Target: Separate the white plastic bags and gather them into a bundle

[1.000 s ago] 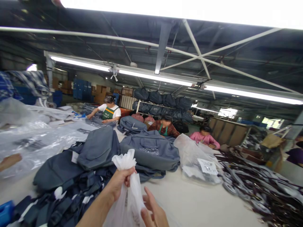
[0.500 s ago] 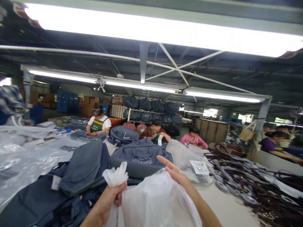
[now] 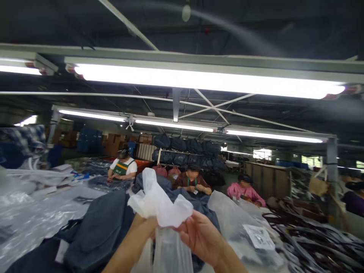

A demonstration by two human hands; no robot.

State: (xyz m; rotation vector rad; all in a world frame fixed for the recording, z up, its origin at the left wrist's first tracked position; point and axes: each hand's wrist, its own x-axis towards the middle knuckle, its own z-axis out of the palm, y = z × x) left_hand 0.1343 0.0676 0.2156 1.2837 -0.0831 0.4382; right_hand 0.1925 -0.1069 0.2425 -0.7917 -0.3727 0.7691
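A thin white plastic bag (image 3: 173,250) hangs in front of me, its crumpled upper edge standing up above both hands. My left hand (image 3: 145,228) is closed on the gathered plastic at the left; the bag hides part of its fingers. On the right side, my right hand (image 3: 200,233) pinches the bag's edge, fingers curled in. Just behind the hands lie dark blue-grey backpacks (image 3: 96,223), one with a white tag (image 3: 61,251). A larger translucent bag (image 3: 227,212) with a printed white label (image 3: 258,237) rests to the right.
Clear plastic sheeting (image 3: 57,216) spreads over the left of the table. Dark straps (image 3: 315,242) with rings are heaped at the right. Several co-workers sit across the table, one in a green apron (image 3: 123,168). Bags hang on a rack (image 3: 187,151) behind them.
My right hand, stretched out along the bag before, is now curled on its edge. Both hands have come closer together and the bag's top is spread upward. The view has tilted up.
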